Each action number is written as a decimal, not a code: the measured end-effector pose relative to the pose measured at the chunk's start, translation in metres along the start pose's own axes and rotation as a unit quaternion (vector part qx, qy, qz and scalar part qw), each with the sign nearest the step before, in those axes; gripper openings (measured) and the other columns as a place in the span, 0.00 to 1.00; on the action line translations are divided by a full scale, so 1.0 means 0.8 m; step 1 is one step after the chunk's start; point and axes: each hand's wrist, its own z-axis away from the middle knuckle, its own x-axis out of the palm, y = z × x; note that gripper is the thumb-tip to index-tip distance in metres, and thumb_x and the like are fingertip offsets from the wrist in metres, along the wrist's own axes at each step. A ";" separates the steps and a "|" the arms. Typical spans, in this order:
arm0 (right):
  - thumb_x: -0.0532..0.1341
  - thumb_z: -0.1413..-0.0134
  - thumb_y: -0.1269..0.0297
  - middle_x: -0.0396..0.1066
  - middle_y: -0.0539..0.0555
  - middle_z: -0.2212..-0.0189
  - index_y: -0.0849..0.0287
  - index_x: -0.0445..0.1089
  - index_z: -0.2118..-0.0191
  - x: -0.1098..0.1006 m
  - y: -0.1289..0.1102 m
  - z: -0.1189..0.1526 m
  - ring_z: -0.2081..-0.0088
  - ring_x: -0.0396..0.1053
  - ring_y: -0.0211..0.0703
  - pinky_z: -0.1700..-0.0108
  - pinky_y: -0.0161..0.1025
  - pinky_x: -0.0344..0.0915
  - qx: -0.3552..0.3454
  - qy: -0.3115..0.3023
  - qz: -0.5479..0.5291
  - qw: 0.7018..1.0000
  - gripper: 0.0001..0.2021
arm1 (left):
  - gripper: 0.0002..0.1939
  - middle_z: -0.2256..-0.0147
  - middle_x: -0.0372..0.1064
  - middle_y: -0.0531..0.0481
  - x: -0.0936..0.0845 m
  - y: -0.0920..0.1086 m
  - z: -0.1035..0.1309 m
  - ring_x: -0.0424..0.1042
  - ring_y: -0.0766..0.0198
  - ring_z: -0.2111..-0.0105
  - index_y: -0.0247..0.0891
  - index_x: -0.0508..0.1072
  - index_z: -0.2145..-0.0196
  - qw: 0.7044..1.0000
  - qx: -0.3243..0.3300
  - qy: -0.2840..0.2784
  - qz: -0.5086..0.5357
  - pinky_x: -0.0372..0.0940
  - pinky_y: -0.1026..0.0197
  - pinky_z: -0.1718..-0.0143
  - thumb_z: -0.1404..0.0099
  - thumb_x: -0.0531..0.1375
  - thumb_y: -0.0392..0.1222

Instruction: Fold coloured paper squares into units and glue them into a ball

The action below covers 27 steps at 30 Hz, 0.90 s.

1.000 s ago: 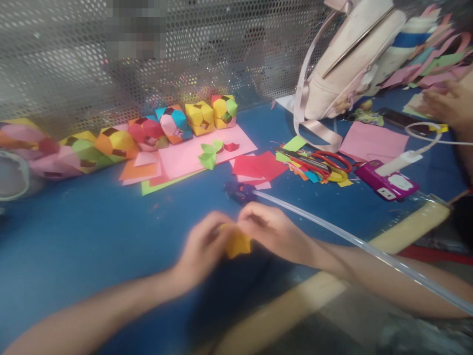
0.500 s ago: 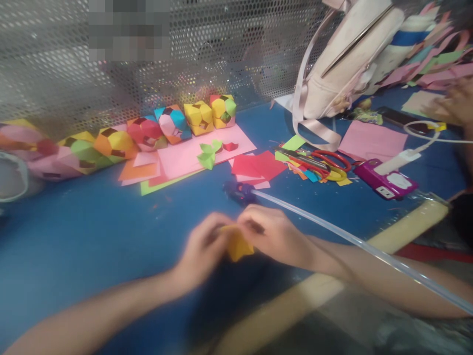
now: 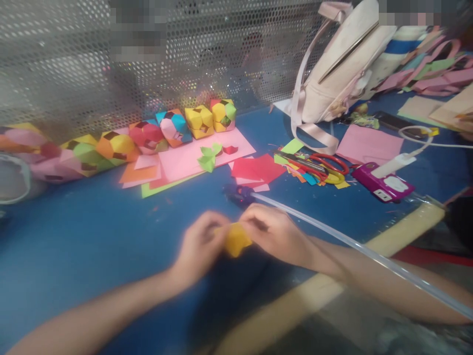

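Paper (image 3: 237,240), yellow and folded, sat between the two hands as we watched, just above the blue table (image 3: 111,246) and close to its near edge. We saw the left hand (image 3: 203,241) pinching its left side and the right hand (image 3: 271,231) pinching its upper right (blur hid the exact fingertips). Compared with half a second earlier, we found both hands in nearly the same place, while the piece showed a slightly changed outline. At far right, a tan sheet (image 3: 453,112) had appeared beside the beige paper (image 3: 416,108). We noticed the row of paper balls (image 3: 199,120) unmoved along the mesh panel (image 3: 207,64).
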 end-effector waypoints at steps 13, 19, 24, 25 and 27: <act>0.57 0.45 0.63 0.67 0.52 0.71 0.62 0.64 0.62 0.005 0.001 -0.001 0.71 0.64 0.37 0.68 0.32 0.61 -0.014 0.012 0.050 0.999 0.08 | 0.08 0.69 0.70 0.49 0.001 0.003 -0.005 0.69 0.66 0.69 0.36 0.70 0.74 0.999 0.027 0.034 0.000 0.64 0.67 0.69 0.41 0.59 0.41; 0.54 0.46 0.71 0.64 0.49 0.79 0.60 0.61 0.75 0.009 -0.004 0.000 0.76 0.61 0.35 0.72 0.32 0.57 -0.049 0.035 0.095 0.994 0.07 | 0.07 0.63 0.68 0.48 0.005 0.001 0.003 0.69 0.68 0.70 0.36 0.66 0.71 0.996 -0.004 -0.017 0.092 0.64 0.67 0.72 0.41 0.60 0.42; 0.53 0.45 0.71 0.63 0.48 0.80 0.58 0.59 0.76 0.008 -0.006 0.001 0.77 0.60 0.34 0.73 0.32 0.56 -0.055 0.019 0.102 0.993 0.10 | 0.07 0.67 0.68 0.49 0.004 -0.003 0.005 0.68 0.67 0.70 0.37 0.68 0.66 0.997 -0.019 -0.052 0.044 0.64 0.67 0.71 0.40 0.59 0.43; 0.53 0.45 0.71 0.63 0.48 0.80 0.58 0.59 0.76 0.008 -0.006 0.001 0.77 0.60 0.34 0.73 0.32 0.56 -0.059 0.019 0.097 0.993 0.09 | 0.07 0.67 0.68 0.49 0.003 -0.003 0.005 0.68 0.67 0.70 0.36 0.68 0.67 0.999 -0.015 -0.043 0.027 0.64 0.67 0.71 0.40 0.59 0.43; 0.53 0.44 0.70 0.63 0.49 0.78 0.59 0.61 0.74 0.008 -0.007 0.000 0.76 0.61 0.35 0.72 0.32 0.57 -0.064 0.025 0.083 0.994 0.08 | 0.07 0.69 0.67 0.50 0.003 -0.003 0.004 0.67 0.67 0.71 0.36 0.68 0.68 0.999 -0.018 -0.027 0.012 0.63 0.68 0.72 0.40 0.59 0.43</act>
